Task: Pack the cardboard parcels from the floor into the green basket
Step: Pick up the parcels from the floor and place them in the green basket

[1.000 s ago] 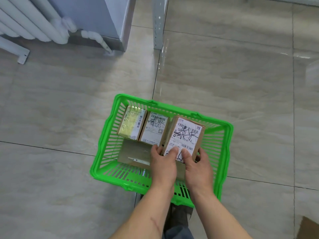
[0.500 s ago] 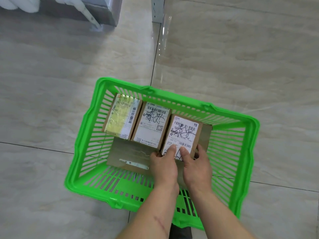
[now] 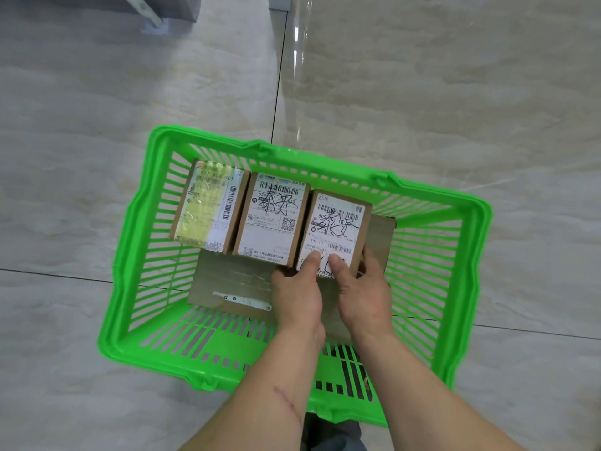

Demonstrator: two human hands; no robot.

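Note:
The green basket (image 3: 136,242) stands on the tiled floor below me. Three small cardboard parcels sit in a row along its far side, on top of a flat cardboard parcel (image 3: 227,281) that covers the bottom. The left parcel (image 3: 208,206) has a yellowish taped label, the middle parcel (image 3: 271,219) a white label with black scrawl. My left hand (image 3: 297,294) and my right hand (image 3: 361,288) both grip the near end of the right parcel (image 3: 335,226), thumbs pressed on its label.
Glossy beige floor tiles surround the basket. A grey cabinet base (image 3: 182,8) and a metal post foot (image 3: 278,1) stand at the far edge. My trouser leg (image 3: 331,434) shows under the basket's near rim.
The view has closed in on the basket and tipped downward. The right parcel has sunk from a tilted hold to sit in line beside the other two, both hands still on it.

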